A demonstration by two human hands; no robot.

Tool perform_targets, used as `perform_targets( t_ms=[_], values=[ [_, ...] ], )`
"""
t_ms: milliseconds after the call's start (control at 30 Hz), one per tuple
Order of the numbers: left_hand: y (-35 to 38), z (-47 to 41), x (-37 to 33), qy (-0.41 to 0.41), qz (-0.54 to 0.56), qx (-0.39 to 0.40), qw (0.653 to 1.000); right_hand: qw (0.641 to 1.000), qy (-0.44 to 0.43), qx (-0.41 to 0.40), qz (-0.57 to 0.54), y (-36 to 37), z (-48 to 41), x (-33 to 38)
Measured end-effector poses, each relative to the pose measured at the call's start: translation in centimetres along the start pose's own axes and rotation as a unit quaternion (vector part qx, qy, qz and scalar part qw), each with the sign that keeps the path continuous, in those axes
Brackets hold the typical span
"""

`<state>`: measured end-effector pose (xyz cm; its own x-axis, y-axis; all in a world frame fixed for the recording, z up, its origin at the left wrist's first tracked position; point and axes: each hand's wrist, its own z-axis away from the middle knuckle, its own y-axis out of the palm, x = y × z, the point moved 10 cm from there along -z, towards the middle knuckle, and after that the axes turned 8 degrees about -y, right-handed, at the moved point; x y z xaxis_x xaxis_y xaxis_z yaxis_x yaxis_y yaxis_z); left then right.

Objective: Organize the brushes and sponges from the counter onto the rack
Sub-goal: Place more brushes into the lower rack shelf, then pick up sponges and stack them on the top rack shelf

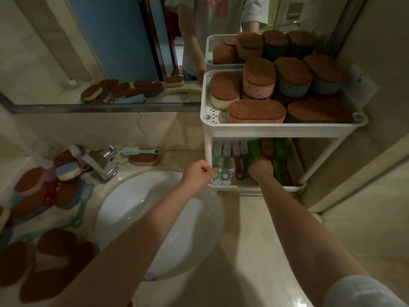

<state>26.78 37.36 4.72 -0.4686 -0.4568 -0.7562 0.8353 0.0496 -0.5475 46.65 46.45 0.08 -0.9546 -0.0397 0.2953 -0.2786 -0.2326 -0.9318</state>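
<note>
Shirt print (218,6): red, mirrored, too blurred to read.
Left hand (197,173): pinched teal brush (216,159) on rack (276,129).
Right hand (261,168): curled among brushes (237,151), perhaps gripping; cannot tell.

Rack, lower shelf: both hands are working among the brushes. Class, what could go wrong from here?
1. The sponges on the top shelf are stacked above its rim; a jolt to the rack could topple one.
2. The lower shelf is crowded, so the teal brush pinched by the left hand may snag its neighbours' bristles.
3. The right hand covers other brushes and might push them askew.
</note>
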Motion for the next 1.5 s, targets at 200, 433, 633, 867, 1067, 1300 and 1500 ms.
perform_targets(
  t_ms=[200, 433, 633, 867, 1067, 1300, 1500],
  values=[
    [0.1, 0.3, 0.2, -0.002, 0.007, 0.011, 1.0, 0.98, 0.04, -0.105, -0.161, -1.0, 2.0, -0.2],
    [-3.6, 2.4, 4.8, -0.035, 0.063, -0.029, 0.997, 0.97, -0.09, -0.101, -0.202, 0.0, 8.8, 7.3],
    [-11.1, 6.0, 12.8, -0.048, 0.098, -0.063, 0.992, 0.953, -0.204, 0.028, -0.223, 5.4, 14.0, 17.1],
    [-20.2, 11.4, 23.0, -0.055, 0.099, -0.126, 0.986, 0.932, -0.249, 0.137, -0.226, 12.7, 20.9, 27.0],
    [-24.2, 15.2, 31.4, -0.085, 0.075, -0.147, 0.983, 0.92, -0.278, 0.244, -0.13, 19.8, 26.5, 31.5],
    [-25.5, 17.4, 36.3, -0.074, -0.119, -0.161, 0.977, 0.908, -0.299, 0.288, 0.063, 24.4, 30.3, 31.4],
    [-23.8, 16.7, 38.1, -0.085, -0.246, -0.08, 0.962, 0.907, -0.294, 0.283, 0.103, 25.7, 30.9, 30.3]
  ],
)
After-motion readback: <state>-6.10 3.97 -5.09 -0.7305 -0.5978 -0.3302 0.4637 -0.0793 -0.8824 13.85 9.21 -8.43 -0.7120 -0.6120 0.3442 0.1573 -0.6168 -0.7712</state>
